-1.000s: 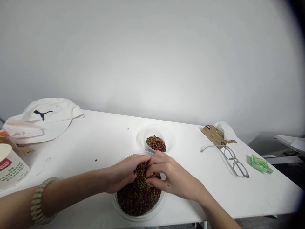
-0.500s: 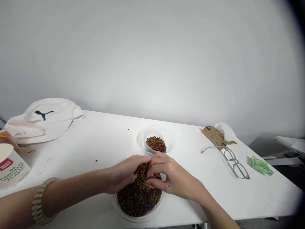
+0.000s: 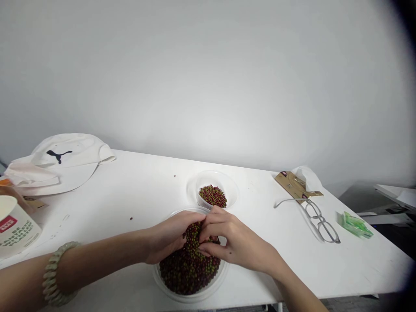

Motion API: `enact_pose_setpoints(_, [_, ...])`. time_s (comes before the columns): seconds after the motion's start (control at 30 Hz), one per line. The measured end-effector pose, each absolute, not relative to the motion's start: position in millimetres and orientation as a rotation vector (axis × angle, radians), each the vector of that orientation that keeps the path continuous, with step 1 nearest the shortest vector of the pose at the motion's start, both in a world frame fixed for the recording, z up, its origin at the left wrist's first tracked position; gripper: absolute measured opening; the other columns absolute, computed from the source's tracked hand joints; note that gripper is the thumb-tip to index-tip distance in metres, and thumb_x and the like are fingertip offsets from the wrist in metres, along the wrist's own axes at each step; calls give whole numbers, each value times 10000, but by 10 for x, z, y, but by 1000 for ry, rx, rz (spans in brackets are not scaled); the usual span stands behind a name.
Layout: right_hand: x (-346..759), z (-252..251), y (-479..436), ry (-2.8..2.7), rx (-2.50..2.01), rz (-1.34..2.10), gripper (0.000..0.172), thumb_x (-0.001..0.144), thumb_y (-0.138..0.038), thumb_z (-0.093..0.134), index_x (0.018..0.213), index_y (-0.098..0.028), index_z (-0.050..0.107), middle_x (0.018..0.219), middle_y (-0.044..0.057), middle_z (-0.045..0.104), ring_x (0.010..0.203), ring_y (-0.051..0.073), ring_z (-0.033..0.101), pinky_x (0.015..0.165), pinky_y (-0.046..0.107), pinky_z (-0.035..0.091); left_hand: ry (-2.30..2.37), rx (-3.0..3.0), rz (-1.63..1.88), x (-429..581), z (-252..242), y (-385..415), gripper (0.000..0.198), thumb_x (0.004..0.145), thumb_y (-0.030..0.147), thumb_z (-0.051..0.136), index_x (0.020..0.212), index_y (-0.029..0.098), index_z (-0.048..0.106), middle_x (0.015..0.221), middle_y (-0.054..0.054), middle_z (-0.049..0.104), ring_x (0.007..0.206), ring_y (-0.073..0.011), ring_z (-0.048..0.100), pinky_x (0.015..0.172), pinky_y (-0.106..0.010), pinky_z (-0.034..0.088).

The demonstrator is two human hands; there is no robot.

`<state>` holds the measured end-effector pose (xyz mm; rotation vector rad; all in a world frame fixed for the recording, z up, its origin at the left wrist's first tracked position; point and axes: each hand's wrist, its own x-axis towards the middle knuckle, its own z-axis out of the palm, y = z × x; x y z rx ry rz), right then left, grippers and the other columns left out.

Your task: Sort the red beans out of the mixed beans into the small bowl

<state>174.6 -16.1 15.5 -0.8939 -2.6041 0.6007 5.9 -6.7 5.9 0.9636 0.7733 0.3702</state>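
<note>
A clear plastic bowl (image 3: 169, 290) near the table's front edge is heaped with small red and green beans (image 3: 186, 271). My left hand (image 3: 167, 236) and my right hand (image 3: 232, 240) both rest on top of the heap, fingers curled into the beans and fingertips almost meeting. Each hand looks closed on beans. Just behind them stands a smaller clear bowl (image 3: 227, 182) partly filled with the same mixed beans (image 3: 212, 196). A pale beaded bracelet (image 3: 53, 273) circles my left wrist.
A white cap (image 3: 61, 160) lies at the far left, a printed paper cup (image 3: 14, 227) in front of it. On the right are glasses (image 3: 316, 219), a brown card packet (image 3: 292, 184) and a green plastic item (image 3: 355, 224). Two stray beans (image 3: 131, 218) lie on the white table (image 3: 130, 190).
Nearly nothing has moved. Both hands stay on the bean heap with only slight shifts of the fingers.
</note>
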Motion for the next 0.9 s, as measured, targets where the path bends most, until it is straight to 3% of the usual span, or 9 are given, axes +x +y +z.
enact_pose_setpoints(0.9, [1755,168,-173,-2623,-906,592,39,797,-181,582,774,-157,603,786,0,570,805,135,480,771,279,367,791,987,368,66,78,-73,222,783,298,383,847,220,581,861,31,574,846,-139,420,769,-272,283])
